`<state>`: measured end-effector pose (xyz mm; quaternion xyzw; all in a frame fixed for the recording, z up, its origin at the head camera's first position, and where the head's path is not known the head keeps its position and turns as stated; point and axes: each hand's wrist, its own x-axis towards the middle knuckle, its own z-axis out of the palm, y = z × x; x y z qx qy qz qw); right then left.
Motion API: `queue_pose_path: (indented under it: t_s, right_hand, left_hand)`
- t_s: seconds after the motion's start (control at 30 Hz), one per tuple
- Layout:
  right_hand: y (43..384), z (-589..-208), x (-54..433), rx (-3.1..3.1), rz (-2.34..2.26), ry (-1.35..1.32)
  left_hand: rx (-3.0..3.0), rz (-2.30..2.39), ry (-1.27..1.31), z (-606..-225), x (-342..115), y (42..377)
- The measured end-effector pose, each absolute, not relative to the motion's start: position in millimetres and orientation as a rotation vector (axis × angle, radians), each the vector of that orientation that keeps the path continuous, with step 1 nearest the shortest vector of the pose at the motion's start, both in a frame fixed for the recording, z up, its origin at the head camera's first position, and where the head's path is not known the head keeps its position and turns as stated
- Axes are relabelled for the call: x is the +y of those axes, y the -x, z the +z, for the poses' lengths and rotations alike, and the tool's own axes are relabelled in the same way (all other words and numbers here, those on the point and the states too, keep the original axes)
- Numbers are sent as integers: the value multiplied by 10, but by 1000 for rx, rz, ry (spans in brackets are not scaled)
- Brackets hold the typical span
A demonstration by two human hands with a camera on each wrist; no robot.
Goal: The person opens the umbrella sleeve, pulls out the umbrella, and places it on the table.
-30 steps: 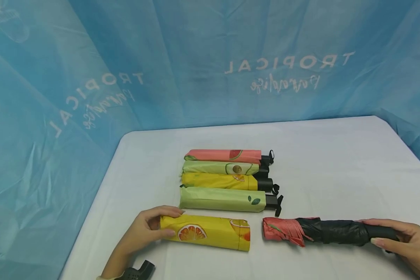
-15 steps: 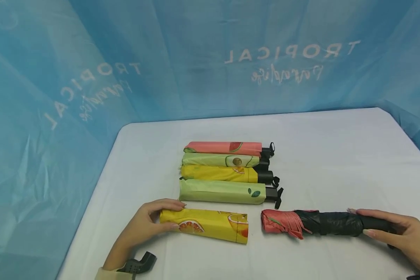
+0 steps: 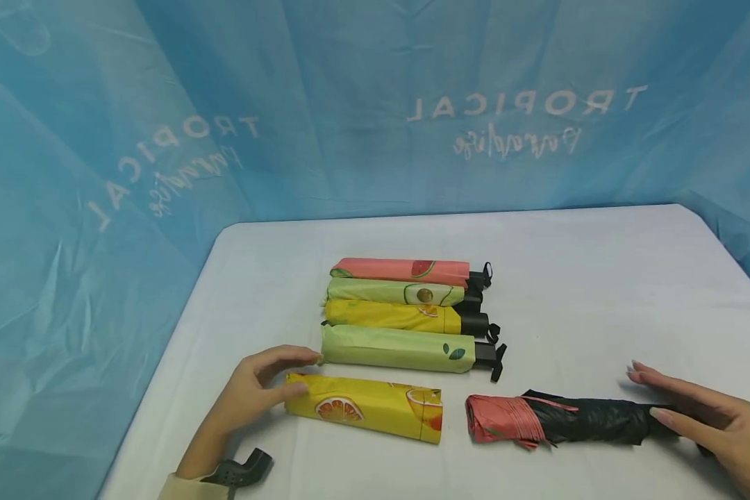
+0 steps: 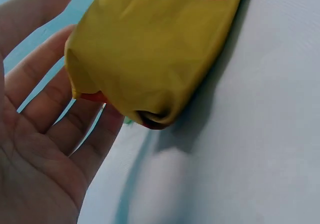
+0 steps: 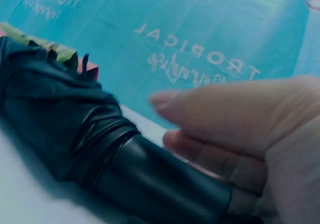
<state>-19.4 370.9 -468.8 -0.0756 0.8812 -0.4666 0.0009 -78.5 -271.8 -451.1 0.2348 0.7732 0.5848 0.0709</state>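
A yellow umbrella sleeve (image 3: pixel 369 408) printed with orange slices lies at the front of the table. My left hand (image 3: pixel 265 385) is at its left end, fingers straightened behind and thumb over the edge; in the left wrist view the hand (image 4: pixel 45 129) is loosely spread beside the sleeve (image 4: pixel 150 54). To the right lies a folded umbrella (image 3: pixel 600 420), black with a red wrapped end. Around its handle end my right hand (image 3: pixel 712 423) has its fingers parted. In the right wrist view, the thumb is raised off the black handle (image 5: pixel 160 179).
Behind the sleeve, several folded umbrellas lie in a stacked row: a red one (image 3: pixel 400 269), an avocado-print one (image 3: pixel 381 292), a yellow one (image 3: pixel 387 316) and a light green one (image 3: pixel 394 348), handles to the right. A blue printed curtain (image 3: pixel 375 139) hangs behind the white table (image 3: pixel 600 278).
My right hand has loosened from the umbrella handle, its fingers lifting apart. My left fingers have come off the sleeve's far edge. The sleeve and umbrella lie almost where they were.
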Motion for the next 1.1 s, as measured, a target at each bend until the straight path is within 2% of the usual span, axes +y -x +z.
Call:
queue_pose_path:
  t_s: [0.17, 0.3, 0.57, 0.67, 0.8, 1.1]
  right_hand:
    - [261, -4640, 3692, 2811, -1458, 151]
    - [411, -4413, 3507, 2914, -1461, 184]
    - [875, -3878, 2835, 2848, -1501, 682]
    - [1045, -3891, 2615, 2752, -1467, 812]
    - [1188, -4035, 2377, 2628, -1453, 887]
    - [1290, -4266, 2144, 2476, -1506, 806]
  left_hand:
    - [2346, 1752, -728, -4400, -2738, 875]
    - [2345, 1768, -816, -4263, -2718, 1010]
    - [2205, 1830, -1073, -4152, -2460, 1345]
    - [2153, 1813, -1135, -4198, -2367, 1431]
    - [2134, 1792, -1090, -4273, -2329, 1479]
    - [2174, 1751, -947, -4410, -2383, 1515]
